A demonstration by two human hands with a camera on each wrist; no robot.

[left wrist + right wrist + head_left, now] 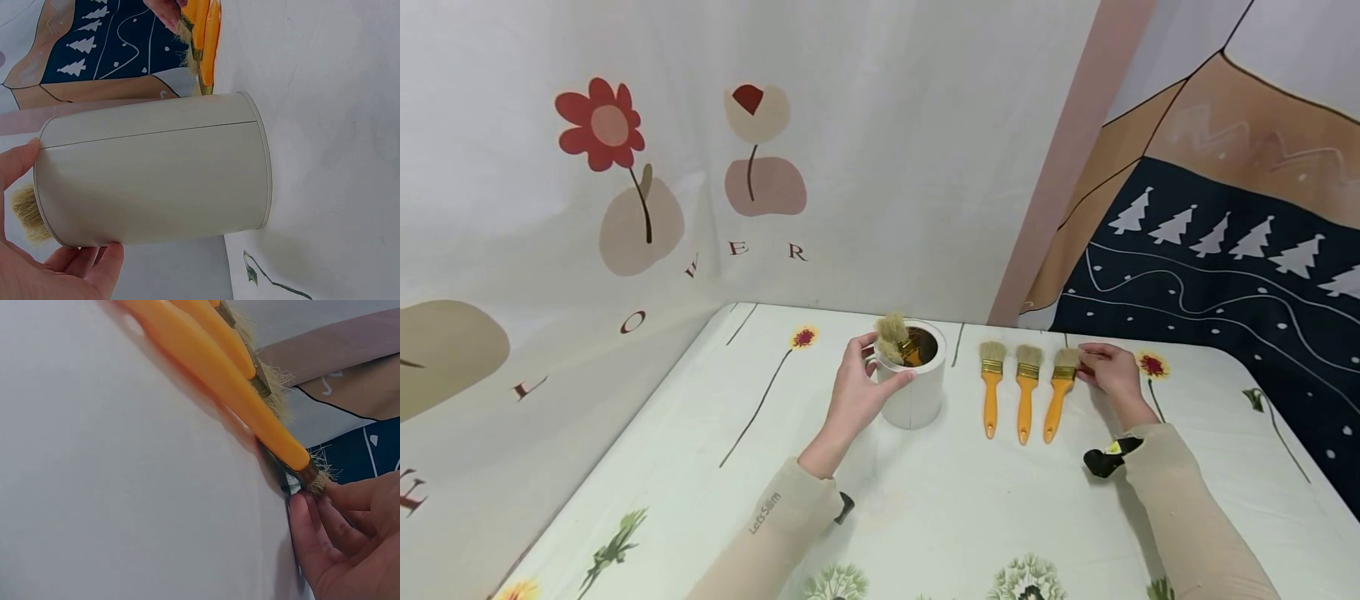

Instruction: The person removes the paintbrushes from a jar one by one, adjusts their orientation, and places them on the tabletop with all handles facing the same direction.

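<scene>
My left hand [859, 393] grips a white can [912, 404] at its rim, thumb on the near side and fingers round the left side. Pale bristles [892, 333] of paintbrushes stick up over the can's rim; their handles are mostly hidden inside. To the right, three paintbrushes with orange handles lie side by side, bristles away from me: a left one [991, 390], a middle one [1026, 398] and a right one [1057, 398], slightly slanted. My right hand [1111, 373] pinches the right brush's bristle end [317, 485] between thumb and fingers.
The brushes lie on a white cloth [925, 500] printed with flowers. A white curtain [895, 167] with flower prints hangs behind the table, and a dark-blue patterned cloth [1210, 292] hangs at the right.
</scene>
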